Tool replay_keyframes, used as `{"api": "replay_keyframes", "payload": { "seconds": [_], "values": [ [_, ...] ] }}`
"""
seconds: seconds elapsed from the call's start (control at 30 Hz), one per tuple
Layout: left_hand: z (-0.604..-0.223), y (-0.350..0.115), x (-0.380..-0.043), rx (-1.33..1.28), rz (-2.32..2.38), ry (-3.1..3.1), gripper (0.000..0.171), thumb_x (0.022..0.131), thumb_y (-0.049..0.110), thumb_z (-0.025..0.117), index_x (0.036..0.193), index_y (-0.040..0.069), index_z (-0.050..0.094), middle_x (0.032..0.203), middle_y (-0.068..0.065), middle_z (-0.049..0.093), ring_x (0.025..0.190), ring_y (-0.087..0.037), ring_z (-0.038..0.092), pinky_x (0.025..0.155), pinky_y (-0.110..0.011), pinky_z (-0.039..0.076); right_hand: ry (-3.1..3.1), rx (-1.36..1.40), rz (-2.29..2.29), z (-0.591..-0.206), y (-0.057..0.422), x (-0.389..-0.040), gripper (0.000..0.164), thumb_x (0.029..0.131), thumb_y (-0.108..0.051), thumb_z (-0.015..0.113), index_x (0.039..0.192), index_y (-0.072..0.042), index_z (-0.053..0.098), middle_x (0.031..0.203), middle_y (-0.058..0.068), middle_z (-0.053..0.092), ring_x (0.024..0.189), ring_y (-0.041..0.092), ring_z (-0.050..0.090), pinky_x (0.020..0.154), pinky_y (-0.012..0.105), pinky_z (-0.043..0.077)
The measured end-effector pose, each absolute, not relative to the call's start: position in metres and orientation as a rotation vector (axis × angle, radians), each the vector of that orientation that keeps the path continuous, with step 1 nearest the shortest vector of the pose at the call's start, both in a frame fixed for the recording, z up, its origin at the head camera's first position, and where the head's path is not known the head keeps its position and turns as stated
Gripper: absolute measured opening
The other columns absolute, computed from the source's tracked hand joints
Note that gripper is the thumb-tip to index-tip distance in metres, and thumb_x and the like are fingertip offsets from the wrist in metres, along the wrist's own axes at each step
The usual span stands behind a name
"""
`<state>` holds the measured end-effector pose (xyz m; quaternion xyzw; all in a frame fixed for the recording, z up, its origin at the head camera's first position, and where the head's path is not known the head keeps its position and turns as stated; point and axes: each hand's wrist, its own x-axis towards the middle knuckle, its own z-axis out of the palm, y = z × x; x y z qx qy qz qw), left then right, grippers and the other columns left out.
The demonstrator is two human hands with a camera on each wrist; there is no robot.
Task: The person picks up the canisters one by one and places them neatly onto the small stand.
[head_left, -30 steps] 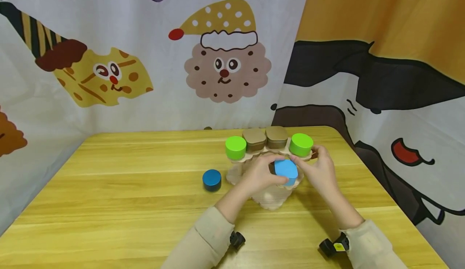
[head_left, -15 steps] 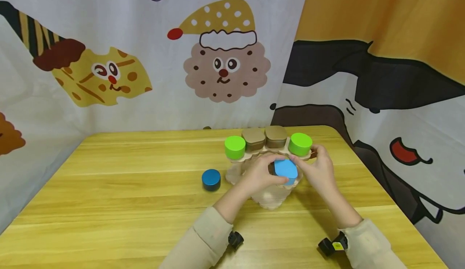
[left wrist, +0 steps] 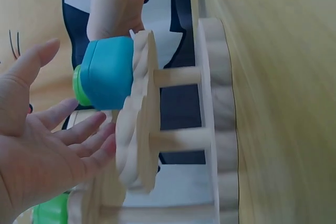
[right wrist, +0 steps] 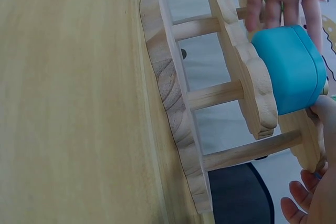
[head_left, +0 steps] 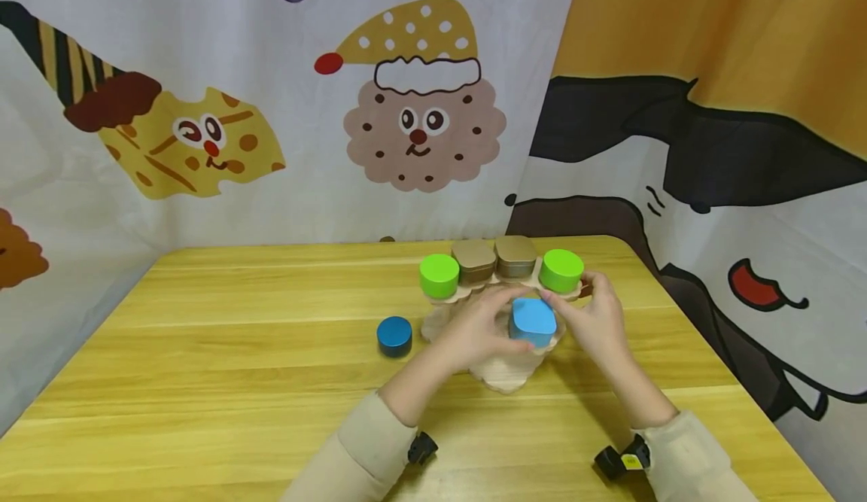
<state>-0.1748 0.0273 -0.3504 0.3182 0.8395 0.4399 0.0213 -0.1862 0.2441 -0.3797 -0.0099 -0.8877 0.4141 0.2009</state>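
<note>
On the lower tier of a tiered wooden stand [head_left: 504,372] with scalloped edges sits a light blue, rounded-square lidded box [head_left: 533,320]. My left hand [head_left: 474,330] is beside this box; in the left wrist view its fingers [left wrist: 79,132] are spread and stand apart from the box. My right hand [head_left: 599,320] holds the right end of the stand's upper tier, thumb in front near the blue box and fingers round the edge. Two green round boxes [head_left: 439,276] and two brown boxes [head_left: 515,256] stand in a row on that upper tier.
A dark blue round box [head_left: 394,336] lies on the wooden table [head_left: 223,381], left of the stand. Behind the table hangs a cloth [head_left: 257,50] printed with cartoon figures.
My left hand has loosened from the light blue box, its fingers drawing slightly back to the left. The box stays in place on the stand. My right hand has hardly moved.
</note>
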Motion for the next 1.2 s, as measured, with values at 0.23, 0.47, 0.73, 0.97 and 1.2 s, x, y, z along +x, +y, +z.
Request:
{"api": "replay_keyframes", "payload": {
  "seconds": [0.23,0.47,0.73,0.97,1.2],
  "values": [
    [-0.351,0.005,-0.165,1.014,1.324,2.629,0.074,0.079,0.035,0.08,0.142,0.015,0.047,0.146,0.002,0.042,0.133,-0.016,0.037,0.104,-0.039,0.034,-2.474,-0.023,1.17,-0.38,0.244,-0.186,0.072,0.083,-0.04,0.075,0.125,0.009,0.044,0.108,0.02,0.049,0.097,0.032,0.044,0.072,0.038,0.035],
    [-0.35,-0.017,-0.155,0.965,1.325,2.622,0.07,0.079,0.034,0.079,0.14,0.015,0.049,0.144,0.002,0.044,0.131,-0.018,0.04,0.101,-0.039,0.039,-2.467,-0.028,1.169,-0.382,0.244,-0.186,0.072,0.082,-0.041,0.075,0.125,0.008,0.045,0.108,0.02,0.049,0.096,0.031,0.044,0.072,0.038,0.035],
    [-0.348,-0.041,-0.146,0.97,1.337,2.629,0.067,0.08,0.036,0.078,0.138,0.015,0.052,0.143,0.002,0.045,0.13,-0.018,0.041,0.101,-0.04,0.038,-2.466,-0.032,1.178,-0.382,0.243,-0.186,0.072,0.082,-0.041,0.075,0.124,0.009,0.045,0.108,0.02,0.049,0.096,0.031,0.044,0.071,0.038,0.035],
    [-0.354,-0.061,-0.14,0.978,1.381,2.613,0.065,0.078,0.028,0.081,0.136,0.013,0.054,0.139,0.003,0.05,0.129,-0.014,0.041,0.104,-0.038,0.035,-2.468,-0.037,1.18,-0.382,0.244,-0.186,0.073,0.082,-0.042,0.075,0.125,0.009,0.044,0.108,0.02,0.048,0.096,0.031,0.044,0.071,0.038,0.035],
    [-0.361,-0.083,-0.143,0.921,1.48,2.538,0.064,0.078,0.031,0.081,0.135,0.017,0.054,0.136,0.004,0.051,0.126,-0.013,0.043,0.104,-0.041,0.035,-2.462,-0.027,1.178,-0.383,0.244,-0.186,0.073,0.082,-0.041,0.075,0.125,0.01,0.044,0.108,0.02,0.049,0.096,0.032,0.044,0.072,0.038,0.035]
  ]
}}
